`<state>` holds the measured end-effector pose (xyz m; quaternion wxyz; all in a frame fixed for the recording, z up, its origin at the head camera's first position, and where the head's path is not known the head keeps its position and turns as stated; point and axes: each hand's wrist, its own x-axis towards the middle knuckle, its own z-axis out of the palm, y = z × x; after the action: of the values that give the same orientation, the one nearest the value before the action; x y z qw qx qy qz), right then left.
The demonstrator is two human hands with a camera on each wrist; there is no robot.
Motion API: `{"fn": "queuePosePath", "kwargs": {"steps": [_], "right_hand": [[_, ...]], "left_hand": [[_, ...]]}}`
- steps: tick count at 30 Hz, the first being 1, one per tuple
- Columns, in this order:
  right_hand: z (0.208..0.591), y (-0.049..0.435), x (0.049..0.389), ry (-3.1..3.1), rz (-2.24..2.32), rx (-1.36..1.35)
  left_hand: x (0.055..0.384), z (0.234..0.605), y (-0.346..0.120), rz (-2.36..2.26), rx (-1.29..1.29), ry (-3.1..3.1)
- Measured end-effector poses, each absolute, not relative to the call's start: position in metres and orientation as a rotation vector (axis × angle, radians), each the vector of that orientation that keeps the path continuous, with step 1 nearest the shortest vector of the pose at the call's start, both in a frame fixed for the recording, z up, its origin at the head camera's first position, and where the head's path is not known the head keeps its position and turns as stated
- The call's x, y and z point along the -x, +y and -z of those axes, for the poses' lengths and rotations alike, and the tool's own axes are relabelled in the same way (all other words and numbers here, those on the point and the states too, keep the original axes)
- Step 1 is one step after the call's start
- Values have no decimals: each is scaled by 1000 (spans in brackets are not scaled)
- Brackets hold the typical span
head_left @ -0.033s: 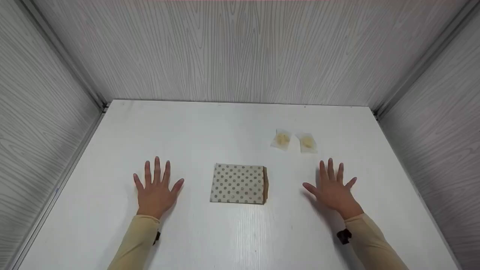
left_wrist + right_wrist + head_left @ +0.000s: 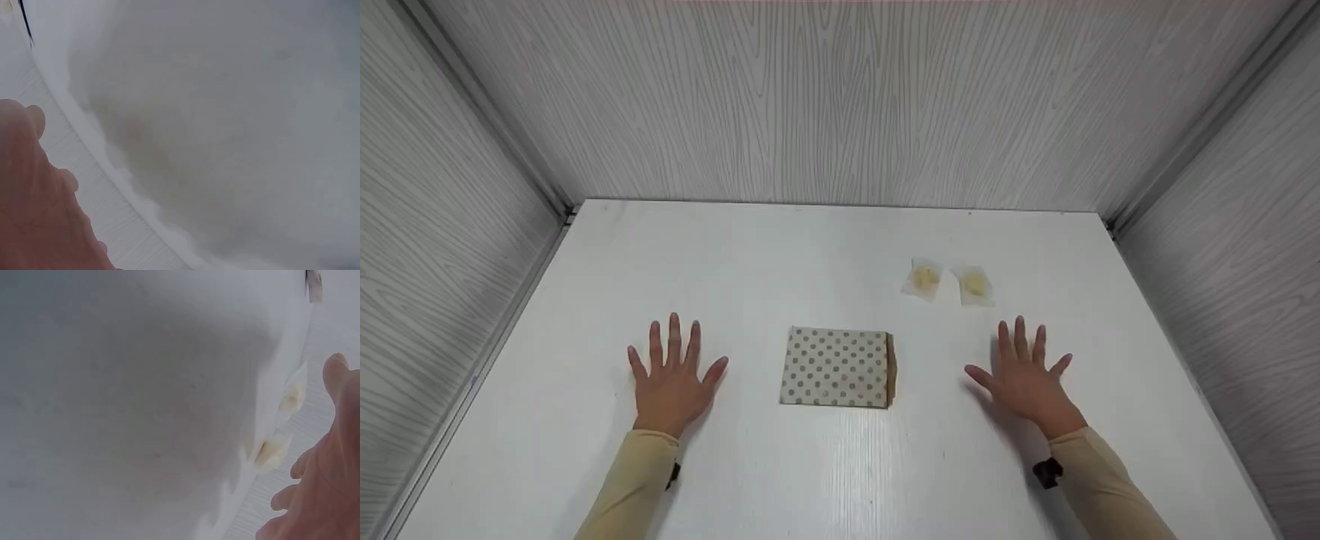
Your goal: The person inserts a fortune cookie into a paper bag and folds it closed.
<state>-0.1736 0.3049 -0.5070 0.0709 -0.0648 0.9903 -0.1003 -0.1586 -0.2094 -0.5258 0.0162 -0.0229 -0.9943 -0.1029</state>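
Note:
Between the two hands lies a flat paper bag (image 2: pixel 836 367), pale with grey polka dots, its brown edge showing on the right side. Left of it my left hand (image 2: pixel 671 394) is palm down with fingers spread, holding nothing. On the other side my right hand (image 2: pixel 1027 390) is likewise spread and holds nothing. Beyond the right hand are two small clear packets with yellowish contents, a left packet (image 2: pixel 924 278) and a right packet (image 2: pixel 975 286). In the right wrist view both packets, one of them the nearer packet (image 2: pixel 273 453), show beside the fingers.
A white table (image 2: pixel 720 255) carries everything. Grey wood-grain panels enclose it: a back panel (image 2: pixel 825 105), a left panel (image 2: pixel 442 262) and a right panel (image 2: pixel 1237 247). Each wrist bears a small black device (image 2: pixel 1048 473) at the sleeve.

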Motion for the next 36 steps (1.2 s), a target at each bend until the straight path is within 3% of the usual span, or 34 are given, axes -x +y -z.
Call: {"fn": "queuePosePath", "kwargs": {"steps": [8, 18, 26, 36], "right_hand": [[511, 288, 174, 3063, 425, 599], [507, 231, 165, 2883, 523, 1092], [514, 216, 163, 2834, 404, 1138], [516, 219, 160, 2833, 314, 1172]], "left_hand": [[170, 516, -187, 475, 268, -3053], [190, 509, -109, 823, 645, -3124], [201, 518, -62, 766, 851, -3190], [202, 521, -39, 582, 999, -3199]]}}
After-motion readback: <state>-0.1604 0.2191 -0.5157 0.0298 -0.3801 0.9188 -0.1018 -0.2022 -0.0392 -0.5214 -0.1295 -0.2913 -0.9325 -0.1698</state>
